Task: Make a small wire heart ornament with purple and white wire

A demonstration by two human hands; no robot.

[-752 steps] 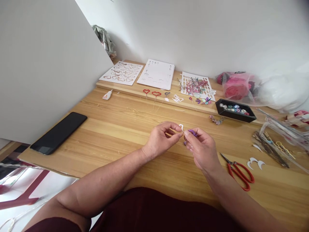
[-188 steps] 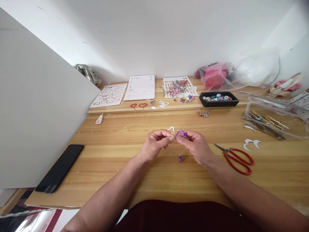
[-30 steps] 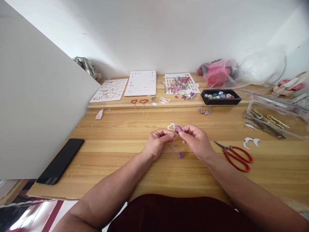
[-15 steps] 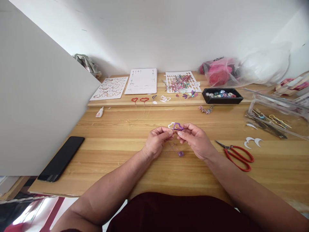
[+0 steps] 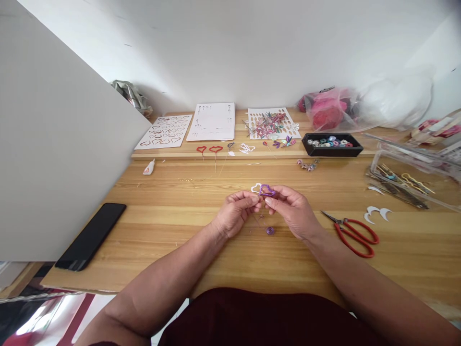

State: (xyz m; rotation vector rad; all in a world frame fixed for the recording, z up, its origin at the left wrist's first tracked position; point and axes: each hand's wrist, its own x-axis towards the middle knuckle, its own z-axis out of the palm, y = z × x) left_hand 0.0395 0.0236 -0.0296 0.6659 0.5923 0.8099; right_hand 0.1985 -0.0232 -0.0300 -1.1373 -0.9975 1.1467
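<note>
Over the middle of the wooden table (image 5: 187,226), my left hand (image 5: 236,214) and my right hand (image 5: 293,211) meet fingertip to fingertip. Both pinch a small purple heart-shaped wire piece (image 5: 267,191) between thumb and forefinger. A thin purple thread hangs from it down to a small purple spool (image 5: 270,230) lying on the table between my wrists. A white heart-shaped piece (image 5: 255,187) lies just behind my fingers.
Red-handled scissors (image 5: 355,234) lie right of my right hand, white crescents (image 5: 376,214) beyond. A black phone (image 5: 90,235) lies left by a grey board (image 5: 54,144). At the back: paper sheets (image 5: 212,127), red wire hearts (image 5: 209,150), glue tube (image 5: 148,167), black bead tray (image 5: 331,144), clear box (image 5: 414,175).
Over the last second my hands stay pinched on the purple heart with only slight shifts. Several seconds ago the purple piece was an unshaped curl; now it reads as a heart.
</note>
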